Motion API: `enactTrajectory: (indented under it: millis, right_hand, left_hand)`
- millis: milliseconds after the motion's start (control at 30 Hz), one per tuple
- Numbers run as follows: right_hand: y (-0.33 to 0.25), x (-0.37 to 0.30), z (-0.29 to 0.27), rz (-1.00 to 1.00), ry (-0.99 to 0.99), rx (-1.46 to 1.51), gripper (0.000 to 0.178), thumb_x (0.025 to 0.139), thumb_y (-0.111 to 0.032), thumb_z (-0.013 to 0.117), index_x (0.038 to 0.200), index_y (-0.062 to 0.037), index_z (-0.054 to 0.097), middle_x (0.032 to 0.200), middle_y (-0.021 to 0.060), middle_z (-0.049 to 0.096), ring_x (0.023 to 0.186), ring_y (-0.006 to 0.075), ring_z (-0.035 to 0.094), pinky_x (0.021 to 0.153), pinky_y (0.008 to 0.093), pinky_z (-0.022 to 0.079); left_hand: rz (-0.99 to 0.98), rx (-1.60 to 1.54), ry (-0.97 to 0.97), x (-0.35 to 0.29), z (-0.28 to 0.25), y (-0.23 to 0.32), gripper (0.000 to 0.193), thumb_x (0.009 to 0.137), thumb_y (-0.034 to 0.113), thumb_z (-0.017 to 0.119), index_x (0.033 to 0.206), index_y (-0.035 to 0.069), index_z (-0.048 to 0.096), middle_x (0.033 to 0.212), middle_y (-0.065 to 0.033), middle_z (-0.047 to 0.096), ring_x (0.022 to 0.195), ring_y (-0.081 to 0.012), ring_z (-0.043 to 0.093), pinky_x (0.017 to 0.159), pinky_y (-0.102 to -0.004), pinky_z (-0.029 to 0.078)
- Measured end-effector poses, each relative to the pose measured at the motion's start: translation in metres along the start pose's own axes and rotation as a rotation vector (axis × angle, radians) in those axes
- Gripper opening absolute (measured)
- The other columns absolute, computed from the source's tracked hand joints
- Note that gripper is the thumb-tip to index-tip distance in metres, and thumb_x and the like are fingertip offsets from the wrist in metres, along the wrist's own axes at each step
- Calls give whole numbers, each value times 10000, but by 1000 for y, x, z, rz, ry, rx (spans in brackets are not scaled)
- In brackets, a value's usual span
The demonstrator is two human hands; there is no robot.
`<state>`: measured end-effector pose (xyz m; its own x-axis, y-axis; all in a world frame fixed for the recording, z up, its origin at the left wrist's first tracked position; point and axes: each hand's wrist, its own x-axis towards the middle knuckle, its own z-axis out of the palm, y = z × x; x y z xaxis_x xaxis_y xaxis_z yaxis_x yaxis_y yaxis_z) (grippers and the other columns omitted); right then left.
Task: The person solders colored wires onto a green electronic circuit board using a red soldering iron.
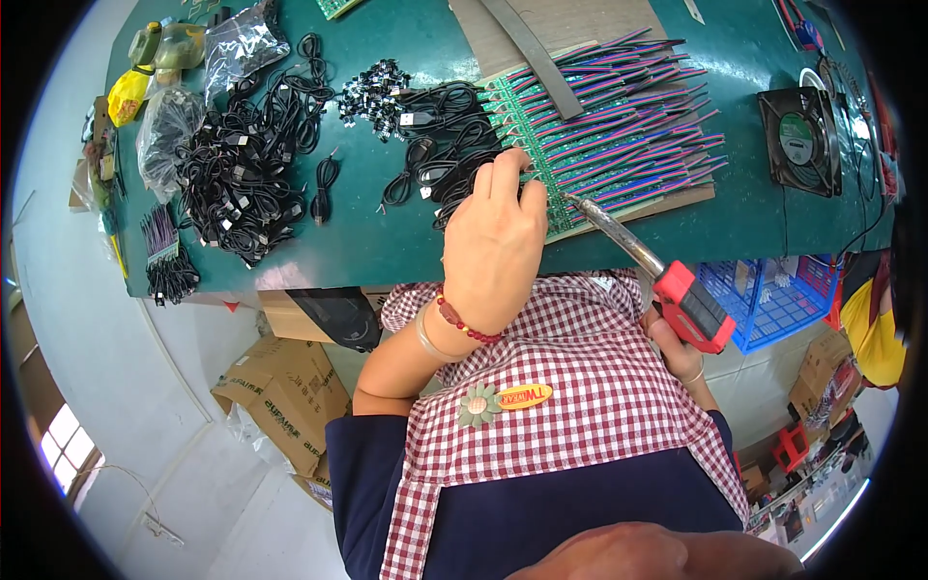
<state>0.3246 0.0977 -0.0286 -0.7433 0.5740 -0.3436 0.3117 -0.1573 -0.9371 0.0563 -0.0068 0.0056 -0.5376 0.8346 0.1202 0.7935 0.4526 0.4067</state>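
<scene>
My left hand (496,227) is closed, its fingertips pinched at the left part of a green circuit board panel (541,159); what they grip is hidden behind the fingers. Rows of pink, blue and black wires (628,135) extend rightward from the panel. Black USB cables (449,126) lie along its left side, close to my fingertips. In my right hand (674,346) is a red and black soldering iron (691,307), its metal tip touching or just above the panel's lower edge. A flat grey metal bar (536,58) rests across the panel and wires.
A big heap of black USB cables (242,174) covers the green table's left side, beside plastic bags (246,53). Small connectors (372,97) are piled near the middle. At right stand a black fan (799,140) and, below the table edge, a blue crate (773,300).
</scene>
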Motion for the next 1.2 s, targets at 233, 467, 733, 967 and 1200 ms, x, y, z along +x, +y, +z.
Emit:
enactTrajectory:
  millis: [233,467,733,967,1200]
  right_hand:
    - [3,-5,3,20,7,58,132,754,-19,645,877,17,610,733,55,602,641,134,562,594,277,458]
    - [-18,12,5,-108,65,302,353,835,-151,585,1120,36,494,655,51,507,572,135,478,569,285,411]
    - [-44,25,-25,-363,290,334,372,850,-205,567,1111,28,439,578,38,425,496,118,403,460,260,361]
    - [-81,41,-83,-683,531,192,368,864,-197,552,1136,23,440,596,38,438,504,117,412,466,261,390]
    - [-92,92,-148,-863,882,59,246,873,-161,555,1034,20,519,550,28,432,448,111,415,424,259,377]
  left_hand:
    - [1,-1,2,-1,-1,-1,114,692,23,641,770,8,559,1054,-89,538,886,-233,564,641,-319,506]
    - [-12,12,6,-2,-1,-1,105,684,16,642,749,9,561,1046,-95,540,894,-237,565,647,-320,504]
    - [11,5,37,4,3,7,94,683,13,639,741,21,564,1030,-87,550,893,-236,569,655,-325,501]
    - [-45,39,34,-1,-4,10,48,730,17,606,739,19,559,1021,-81,562,875,-256,578,658,-335,495]
    - [-3,115,39,-8,-5,8,69,737,49,616,778,15,573,1065,-89,541,905,-265,545,704,-342,469]
